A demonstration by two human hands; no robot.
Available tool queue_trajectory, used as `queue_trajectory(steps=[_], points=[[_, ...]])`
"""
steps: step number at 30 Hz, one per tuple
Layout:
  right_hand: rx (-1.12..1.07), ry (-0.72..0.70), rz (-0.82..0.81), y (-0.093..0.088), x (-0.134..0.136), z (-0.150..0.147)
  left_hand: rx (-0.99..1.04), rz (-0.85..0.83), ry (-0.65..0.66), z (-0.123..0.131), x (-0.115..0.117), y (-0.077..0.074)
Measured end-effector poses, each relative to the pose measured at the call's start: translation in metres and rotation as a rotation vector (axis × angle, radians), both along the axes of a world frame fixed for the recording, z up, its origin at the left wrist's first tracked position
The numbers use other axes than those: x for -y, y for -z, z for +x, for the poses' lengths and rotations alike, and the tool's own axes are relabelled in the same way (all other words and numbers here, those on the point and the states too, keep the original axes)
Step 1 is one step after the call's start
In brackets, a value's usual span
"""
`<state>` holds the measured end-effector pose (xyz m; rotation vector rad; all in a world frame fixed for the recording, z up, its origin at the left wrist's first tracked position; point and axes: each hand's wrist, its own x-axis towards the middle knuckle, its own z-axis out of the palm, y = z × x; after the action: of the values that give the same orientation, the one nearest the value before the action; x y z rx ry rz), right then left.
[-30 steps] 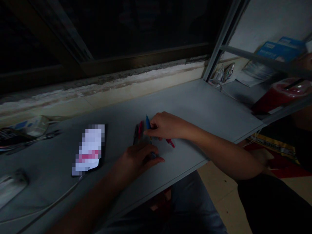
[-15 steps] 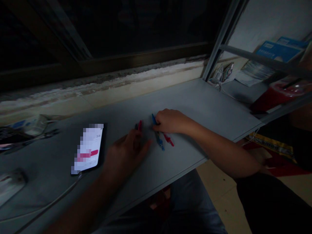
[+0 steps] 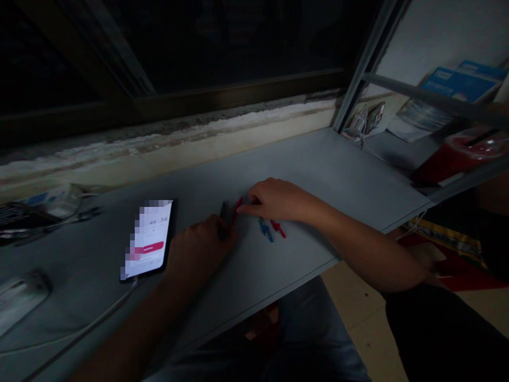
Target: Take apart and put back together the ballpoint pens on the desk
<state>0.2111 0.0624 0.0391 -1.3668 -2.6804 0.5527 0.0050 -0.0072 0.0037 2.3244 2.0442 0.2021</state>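
My left hand (image 3: 202, 241) is low over the grey tabletop (image 3: 302, 159), its fingers closed round a dark pen (image 3: 224, 212). Between the two hands a red pen (image 3: 237, 204) stands at a slant, and the thumb and fingers of my right hand (image 3: 270, 199) pinch its upper part. Its lower end is by my left fingertips. Below my right hand, a blue pen (image 3: 266, 231) and another red pen (image 3: 278, 228) lie side by side on the tabletop, their upper ends partly hidden by the hand.
A lit phone (image 3: 149, 244) with a cable lies left of my left hand. Farther left are a white device (image 3: 24, 297) and a small box (image 3: 59, 201) with cables. A metal frame (image 3: 358, 93) rises at the right, with a red container (image 3: 457, 156) beyond it.
My right hand has let go of the blue pen and now pinches the red pen at my left hand. The left thumb has drawn in, and the view has shifted slightly.
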Motion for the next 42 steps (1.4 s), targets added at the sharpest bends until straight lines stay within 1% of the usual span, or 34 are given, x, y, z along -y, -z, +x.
queue_trajectory(steps=[2,4,7,9,10,13,15,17,19,23,24,26,28,29,31,33,35,39,42], points=[[-0.034,-0.02,-0.039,0.0,0.0,-0.001,0.103,-0.018,-0.023,-0.001,-0.001,-0.001],[-0.098,-0.022,-0.105,-0.001,-0.002,-0.002,0.253,-0.003,0.006,-0.003,-0.001,-0.001],[-0.308,-0.009,-0.302,-0.001,-0.004,-0.005,0.449,0.058,0.154,-0.003,0.003,0.0],[-0.469,0.034,-0.434,0.001,-0.005,-0.008,0.522,0.092,0.251,-0.001,0.006,0.001],[-0.538,0.068,-0.48,0.003,-0.006,-0.009,0.545,0.109,0.278,0.0,0.008,0.001],[-0.684,0.145,-0.553,0.01,-0.008,-0.012,0.541,0.119,0.311,0.003,0.011,0.0],[-0.733,0.159,-0.565,0.014,-0.009,-0.013,0.509,0.079,0.311,0.004,0.011,-0.001],[-0.75,0.128,-0.556,0.015,-0.01,-0.012,0.505,0.034,0.301,0.004,0.011,-0.003],[-0.746,0.031,-0.531,0.012,-0.01,-0.009,0.549,0.004,0.289,0.003,0.011,-0.004],[-0.712,-0.253,-0.484,0.003,-0.014,0.002,0.678,-0.082,0.311,0.0,0.012,-0.004],[-0.712,-0.298,-0.476,0.001,-0.015,0.004,0.691,-0.091,0.311,-0.001,0.011,-0.004],[-0.731,-0.345,-0.463,-0.003,-0.018,0.009,0.672,-0.076,0.303,-0.004,0.009,-0.004],[-0.742,-0.341,-0.454,-0.005,-0.021,0.012,0.612,-0.036,0.288,-0.007,0.005,-0.005],[-0.733,-0.315,-0.45,-0.005,-0.022,0.014,0.574,-0.019,0.288,-0.008,0.004,-0.006],[-0.677,-0.252,-0.429,-0.002,-0.026,0.016,0.504,0.01,0.302,-0.008,0.001,-0.007],[-0.62,-0.225,-0.41,0.002,-0.029,0.018,0.452,0.02,0.317,-0.008,0.0,-0.006],[-0.626,-0.249,-0.416,0.006,-0.032,0.019,0.42,0.017,0.315,-0.008,0.0,-0.005],[-0.718,-0.278,-0.45,0.01,-0.036,0.017,0.414,-0.002,0.303,-0.008,0.0,-0.004],[-0.767,-0.307,-0.388,0.009,-0.035,0.015,0.434,-0.009,0.284,-0.009,0.0,-0.004]])
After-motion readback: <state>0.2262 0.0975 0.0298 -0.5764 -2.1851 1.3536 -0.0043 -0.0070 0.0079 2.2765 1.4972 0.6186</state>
